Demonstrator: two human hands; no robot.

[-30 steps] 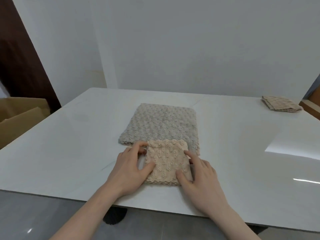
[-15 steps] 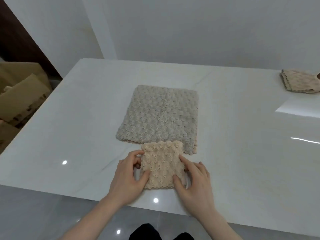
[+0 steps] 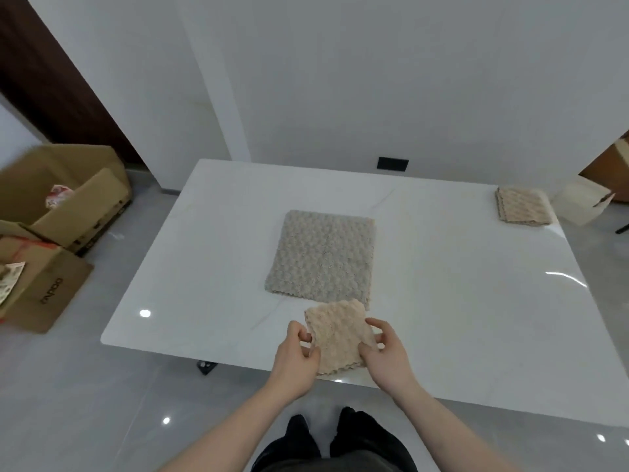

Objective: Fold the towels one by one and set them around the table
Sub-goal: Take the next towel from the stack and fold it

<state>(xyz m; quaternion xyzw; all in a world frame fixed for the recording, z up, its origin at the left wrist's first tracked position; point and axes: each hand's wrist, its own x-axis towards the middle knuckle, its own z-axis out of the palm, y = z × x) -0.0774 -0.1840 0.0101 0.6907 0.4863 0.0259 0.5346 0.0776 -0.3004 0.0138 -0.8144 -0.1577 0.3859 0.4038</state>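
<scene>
Here, a small peach towel [image 3: 337,337], folded into a nubby, bubble-textured square with scalloped edges, is pinched at its sides between the left hand [image 3: 296,356] and the right hand [image 3: 388,356], over the near edge of the glossy white marble-look table [image 3: 204,267]. Just beyond the hands, a larger grey-beige towel [image 3: 323,255] of the same bobbled weave is spread flat. Far off to the right of the hands, another folded peach towel [image 3: 522,210] is set at the table's corner.
</scene>
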